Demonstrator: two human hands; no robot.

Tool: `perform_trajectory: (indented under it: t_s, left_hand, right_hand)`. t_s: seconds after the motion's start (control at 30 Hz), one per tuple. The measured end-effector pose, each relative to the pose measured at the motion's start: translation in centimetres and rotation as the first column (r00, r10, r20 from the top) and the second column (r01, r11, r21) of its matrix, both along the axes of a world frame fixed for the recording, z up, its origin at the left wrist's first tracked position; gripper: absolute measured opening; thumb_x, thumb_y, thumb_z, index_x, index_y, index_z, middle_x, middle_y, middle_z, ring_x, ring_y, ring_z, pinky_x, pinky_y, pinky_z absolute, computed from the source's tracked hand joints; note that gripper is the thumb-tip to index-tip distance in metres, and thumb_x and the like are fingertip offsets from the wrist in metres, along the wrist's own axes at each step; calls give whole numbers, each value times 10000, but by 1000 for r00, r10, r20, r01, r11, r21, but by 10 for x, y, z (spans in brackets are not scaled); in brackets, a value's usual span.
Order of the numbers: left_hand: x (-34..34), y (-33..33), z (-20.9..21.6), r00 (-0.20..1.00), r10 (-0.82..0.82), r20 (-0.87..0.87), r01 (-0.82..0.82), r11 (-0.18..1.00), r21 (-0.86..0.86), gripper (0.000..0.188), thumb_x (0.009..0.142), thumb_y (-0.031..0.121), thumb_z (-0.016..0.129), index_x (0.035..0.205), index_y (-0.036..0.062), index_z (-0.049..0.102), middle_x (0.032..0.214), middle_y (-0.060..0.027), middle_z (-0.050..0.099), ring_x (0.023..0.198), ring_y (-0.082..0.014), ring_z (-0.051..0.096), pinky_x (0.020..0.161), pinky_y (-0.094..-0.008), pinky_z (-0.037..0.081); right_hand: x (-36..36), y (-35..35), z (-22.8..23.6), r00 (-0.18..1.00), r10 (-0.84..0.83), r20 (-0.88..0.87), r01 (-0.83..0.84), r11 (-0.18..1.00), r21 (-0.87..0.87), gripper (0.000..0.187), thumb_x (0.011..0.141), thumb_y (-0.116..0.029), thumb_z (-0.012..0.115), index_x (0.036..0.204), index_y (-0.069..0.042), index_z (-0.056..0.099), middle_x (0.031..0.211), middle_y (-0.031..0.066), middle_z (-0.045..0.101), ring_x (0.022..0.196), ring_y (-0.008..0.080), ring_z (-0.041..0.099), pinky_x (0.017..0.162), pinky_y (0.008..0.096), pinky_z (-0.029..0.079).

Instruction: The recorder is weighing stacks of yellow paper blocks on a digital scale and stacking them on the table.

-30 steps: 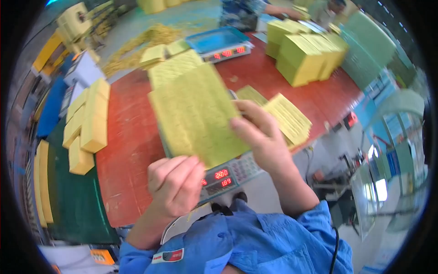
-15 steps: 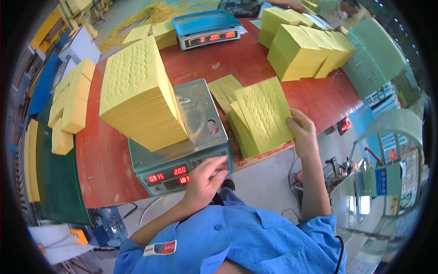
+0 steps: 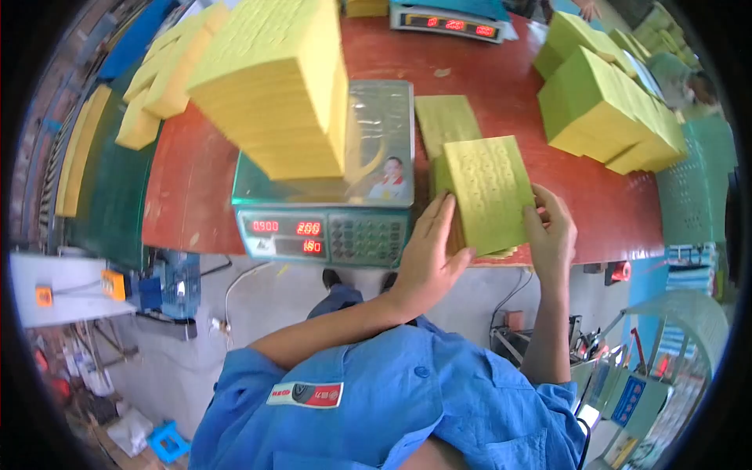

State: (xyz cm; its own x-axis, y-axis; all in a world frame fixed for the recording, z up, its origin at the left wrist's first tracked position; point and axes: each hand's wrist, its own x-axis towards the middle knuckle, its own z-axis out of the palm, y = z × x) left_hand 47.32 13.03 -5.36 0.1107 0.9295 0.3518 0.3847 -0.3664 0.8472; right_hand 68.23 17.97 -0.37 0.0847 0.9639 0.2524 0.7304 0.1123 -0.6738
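A small stack of yellow paper sheets (image 3: 492, 192) with embossed rows of curved marks stands at the table's front edge, right of the scale. My left hand (image 3: 429, 254) presses along its left side, fingers straight and together, thumb near the lower corner. My right hand (image 3: 554, 231) grips the right edge between thumb and fingers. More yellow sheets (image 3: 450, 117) lie flat just behind it. To the left, a tall block of the same paper (image 3: 274, 102) sits on the pan of a digital scale (image 3: 321, 235) with a lit red display.
Yellow paper blocks (image 3: 611, 117) stand at the right of the red table (image 3: 384, 59). A second scale (image 3: 446, 23) is at the back. More blocks (image 3: 168, 74) are stacked at the far left, beside a green surface (image 3: 110, 196). Another person's hand shows at the far right.
My left hand has moved right, from the scale's front to the small stack's left side. My right hand stays at its right edge. The whole view has shifted, and the scale's reading has dropped.
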Motion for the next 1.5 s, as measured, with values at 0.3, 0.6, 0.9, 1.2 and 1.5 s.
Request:
perform_trajectory:
  t_s: [0.3, 0.6, 0.9, 1.2, 1.5]
  left_hand:
    - [4, -19, 3, 998, 42, 43, -43, 999, 23, 795, 877, 67, 696, 1539, -56, 274, 1547, -297, 344, 1432, -438, 366, 1178, -449, 320]
    - [2, -24, 16, 999, 10, 52, -14, 996, 92, 741, 851, 1, 691, 1510, -45, 354, 1532, -258, 394, 1408, -417, 412, 1143, -444, 379]
    - [-14, -22, 36, 989, -142, -45, 149, 948, 280, 387, 803, -57, 683, 1188, -38, 645, 1321, -212, 611, 1158, -374, 637, 939, -412, 551]
    - [-142, -26, 109, 929, 361, -76, -284, 831, 479, 253, 943, -45, 473, 1121, -76, 649, 1216, -235, 661, 1129, -304, 653, 954, -391, 538]
    - [-264, 64, 60, 739, 203, 643, -251, 968, -18, 685, 1086, 453, 321, 1576, -18, 237, 1633, -148, 284, 1512, -261, 264, 1231, -427, 186]
  right_hand:
    - [-1, -15, 4, 997, -72, 6, 70, 988, 135, 265, 880, 3, 670, 1130, -65, 725, 930, 32, 637, 761, 107, 579, 661, 262, 464]
    - [-28, -27, 9, 993, 52, -107, -39, 993, 114, 227, 869, 38, 667, 1083, -14, 720, 915, 41, 631, 773, 102, 584, 655, 250, 459]
    - [-31, -32, 10, 994, 69, -87, -59, 992, 114, 191, 868, 38, 660, 1044, 0, 723, 862, 55, 621, 733, 114, 583, 642, 254, 462]
    - [-101, -37, 28, 887, 291, -358, -249, 956, 157, 201, 839, 85, 662, 1015, 5, 718, 874, 67, 640, 744, 121, 593, 652, 250, 473]
    - [-218, 5, 12, 687, 460, -563, -397, 886, 239, 461, 1001, -138, 559, 1432, 8, 485, 1357, 169, 571, 1262, 255, 554, 1037, 368, 446]
